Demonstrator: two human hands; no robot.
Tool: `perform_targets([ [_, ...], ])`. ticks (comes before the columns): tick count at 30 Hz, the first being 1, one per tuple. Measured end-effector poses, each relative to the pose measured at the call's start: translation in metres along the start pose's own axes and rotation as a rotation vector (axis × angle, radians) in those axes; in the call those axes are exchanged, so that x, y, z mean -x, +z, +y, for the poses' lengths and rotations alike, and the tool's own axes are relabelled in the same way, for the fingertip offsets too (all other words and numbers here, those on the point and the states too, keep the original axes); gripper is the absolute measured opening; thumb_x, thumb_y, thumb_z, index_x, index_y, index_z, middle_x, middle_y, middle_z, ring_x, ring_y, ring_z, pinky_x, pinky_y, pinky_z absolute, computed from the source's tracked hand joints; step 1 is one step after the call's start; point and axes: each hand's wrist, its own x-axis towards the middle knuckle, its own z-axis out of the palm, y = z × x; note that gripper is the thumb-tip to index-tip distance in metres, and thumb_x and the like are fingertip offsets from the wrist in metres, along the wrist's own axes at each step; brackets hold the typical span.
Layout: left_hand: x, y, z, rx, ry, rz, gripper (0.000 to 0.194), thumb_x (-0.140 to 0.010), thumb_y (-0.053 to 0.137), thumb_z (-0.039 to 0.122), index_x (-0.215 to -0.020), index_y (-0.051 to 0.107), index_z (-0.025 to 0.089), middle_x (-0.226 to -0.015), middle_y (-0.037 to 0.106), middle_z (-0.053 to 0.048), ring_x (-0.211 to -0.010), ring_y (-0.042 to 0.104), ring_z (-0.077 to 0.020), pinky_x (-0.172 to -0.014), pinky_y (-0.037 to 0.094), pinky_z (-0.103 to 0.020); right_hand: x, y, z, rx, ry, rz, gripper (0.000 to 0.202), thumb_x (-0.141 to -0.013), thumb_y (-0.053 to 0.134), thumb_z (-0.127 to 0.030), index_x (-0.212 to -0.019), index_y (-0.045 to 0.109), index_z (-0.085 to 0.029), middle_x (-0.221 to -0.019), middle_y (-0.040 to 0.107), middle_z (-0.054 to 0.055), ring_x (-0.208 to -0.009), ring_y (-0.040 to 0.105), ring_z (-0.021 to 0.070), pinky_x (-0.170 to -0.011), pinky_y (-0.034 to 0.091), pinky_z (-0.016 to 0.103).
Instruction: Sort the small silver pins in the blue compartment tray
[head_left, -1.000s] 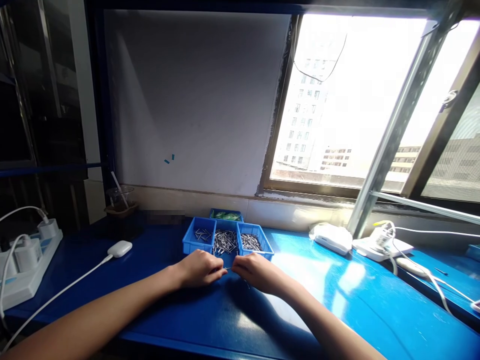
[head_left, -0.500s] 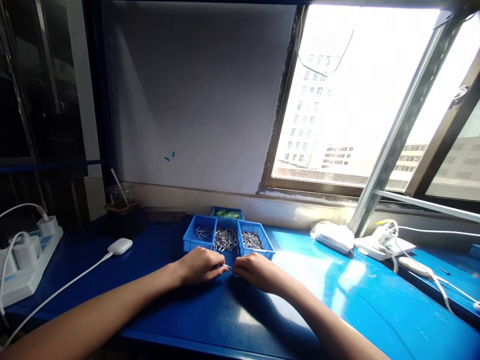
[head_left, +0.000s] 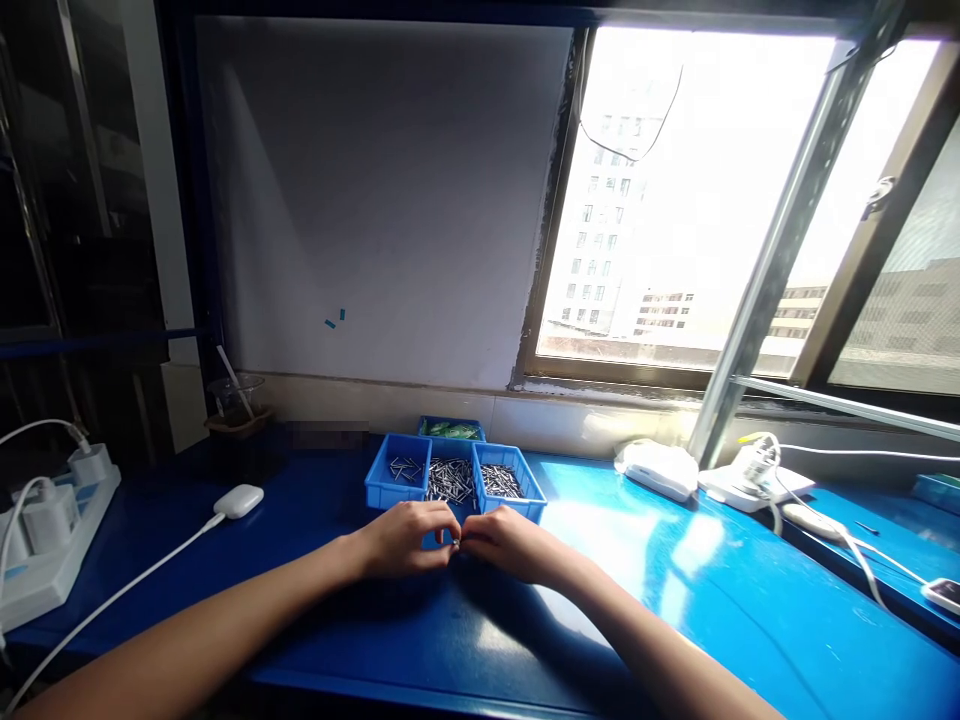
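My left hand [head_left: 411,537] curls thumb and index finger into a ring, their tips meeting my right hand [head_left: 504,541] in front of the bins. Both hands are closed in a pinch at a small shiny metal pin [head_left: 456,542], mostly hidden by the fingertips. Just behind are the left blue bin [head_left: 396,492], holding a few metal pins, and the right blue bin [head_left: 530,505], holding many. Between those two lies a dense heap of metal pins [head_left: 450,480]. A further blue bin [head_left: 427,430] with green packets stands at the back.
On the blue table [head_left: 360,640], a white case [head_left: 239,500] with a cable lies left, near a power strip [head_left: 60,560]. A cup with a straw [head_left: 238,395] stands back left. Right are a white packet [head_left: 660,470], another power strip [head_left: 735,485] and a metal post [head_left: 750,300].
My hands have come together, closing the gap across which the metal pin showed. My left finger and thumb have arched into a wider ring. The view has shifted slightly.
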Motion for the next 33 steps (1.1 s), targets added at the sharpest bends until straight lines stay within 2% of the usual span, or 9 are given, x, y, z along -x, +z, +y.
perform_targets([
  [3,0.0009,-0.0008,0.0016,-0.009,-0.043,-0.015,0.013,-0.077,0.059,0.012,-0.089,0.061,0.017,-0.083,0.064,0.000,-0.068,0.058,-0.0122,-0.063,0.044,-0.020,0.0008,-0.0022,-0.0002,0.046,0.008,0.005,0.018,-0.089,0.054,-0.024,-0.093,0.070,-0.019,-0.077,0.070,0.003,-0.066,0.061,0.0148,-0.061,0.042,0.023],
  [7,0.0013,-0.0007,-0.0009,-0.131,-0.090,-0.028,0.006,-0.082,0.057,0.018,-0.086,0.062,0.017,-0.075,0.065,0.000,-0.066,0.060,-0.0142,-0.062,0.042,-0.022,0.0025,-0.0043,-0.0002,0.059,0.016,0.026,0.019,-0.090,0.053,-0.025,-0.093,0.071,-0.020,-0.074,0.070,0.003,-0.065,0.061,0.0150,-0.059,0.041,0.023],
  [15,-0.0012,-0.0004,-0.0069,-0.223,-0.069,-0.019,0.012,-0.090,0.055,0.022,-0.091,0.065,0.017,-0.085,0.070,-0.002,-0.077,0.064,-0.0175,-0.066,0.042,-0.023,0.0031,-0.0043,-0.0005,0.044,0.004,0.081,0.022,-0.092,0.051,-0.030,-0.089,0.069,-0.018,-0.071,0.068,0.003,-0.062,0.059,0.0142,-0.057,0.039,0.023],
  [23,-0.0025,-0.0010,-0.0028,-0.247,-0.080,-0.019,0.016,-0.090,0.055,0.026,-0.080,0.063,0.016,-0.072,0.068,-0.001,-0.064,0.062,-0.0147,-0.056,0.036,-0.023,0.0026,-0.0054,0.0005,0.056,0.010,0.089,0.021,-0.091,0.051,-0.032,-0.092,0.068,-0.020,-0.066,0.065,0.001,-0.059,0.057,0.0138,-0.054,0.035,0.023],
  [33,-0.0005,-0.0009,-0.0037,-0.279,-0.098,-0.039,0.022,-0.090,0.055,0.030,-0.073,0.061,0.016,-0.065,0.064,0.000,-0.056,0.056,-0.0126,-0.051,0.029,-0.023,0.0036,-0.0022,0.0025,0.057,-0.017,0.095,0.027,-0.094,0.045,-0.030,-0.083,0.067,-0.019,-0.068,0.065,0.001,-0.060,0.057,0.0132,-0.056,0.036,0.023],
])
